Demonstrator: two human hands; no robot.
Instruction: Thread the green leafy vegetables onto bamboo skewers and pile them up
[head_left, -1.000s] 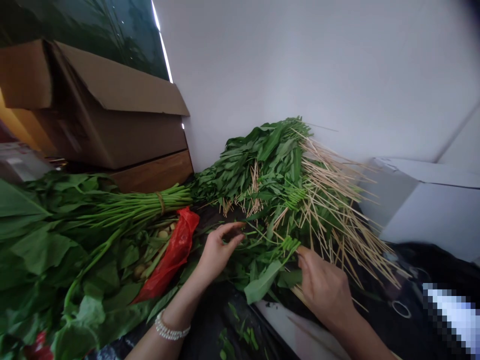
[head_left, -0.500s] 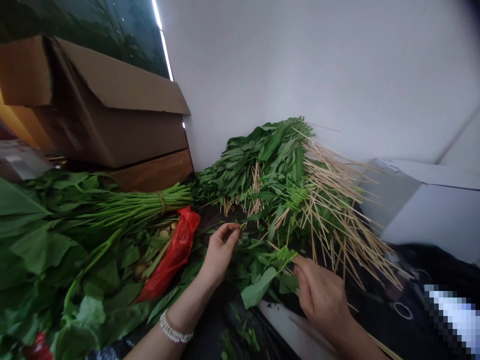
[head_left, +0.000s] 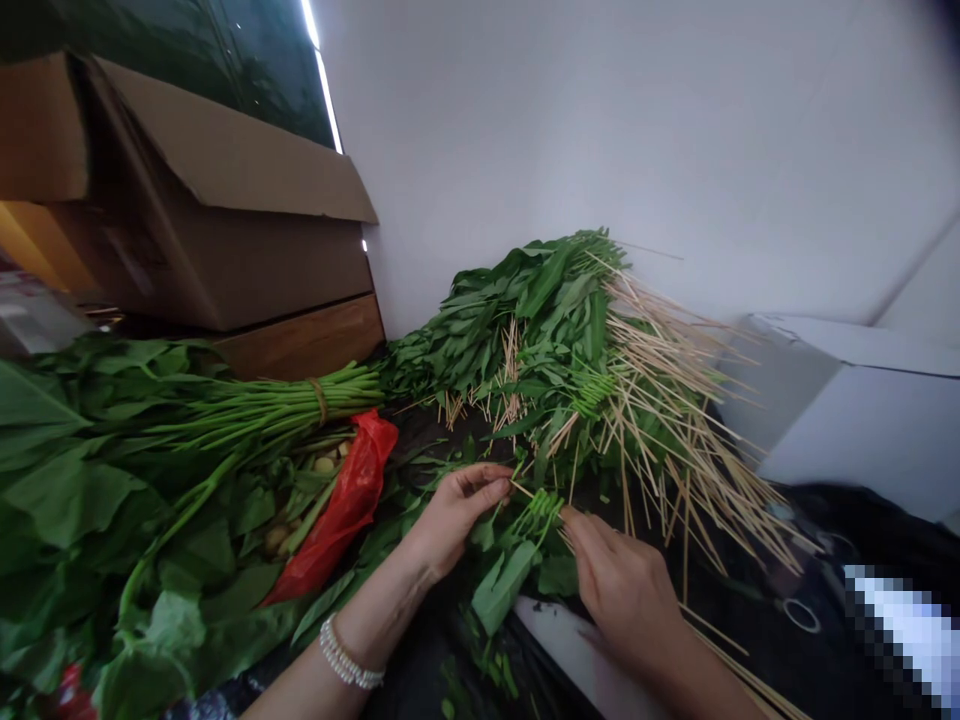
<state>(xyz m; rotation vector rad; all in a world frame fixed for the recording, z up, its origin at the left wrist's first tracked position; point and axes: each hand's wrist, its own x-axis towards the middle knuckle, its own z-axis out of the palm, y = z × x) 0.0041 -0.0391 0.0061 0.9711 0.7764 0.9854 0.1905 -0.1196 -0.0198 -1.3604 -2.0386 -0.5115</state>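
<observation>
My right hand (head_left: 621, 578) is closed around a thin wooden skewer (head_left: 523, 488) that points left. Green stems are bunched along this skewer, and their long leaves (head_left: 504, 588) hang below. At its tip, my left hand (head_left: 466, 508), wearing a beaded bracelet on the wrist, pinches a small leafy green sprig (head_left: 519, 459) between thumb and forefinger. Whether the tip has pierced the sprig I cannot tell. Beyond both hands lies a heap of skewered greens (head_left: 517, 290), its bare wooden skewers (head_left: 667, 390) fanning out to the right.
Left are large leafy greens (head_left: 75, 470) with a tied stem bundle (head_left: 330, 393) and a red plastic bag (head_left: 341, 525). A cardboard box (head_left: 247, 250) stands behind them. A white box (head_left: 847, 430) sits at right. Black plastic (head_left: 420, 660) covers the near surface.
My left hand has moved right with the sprig, up to the skewer tip. My right hand has shifted slightly left, bringing the skewer and its greens toward it.
</observation>
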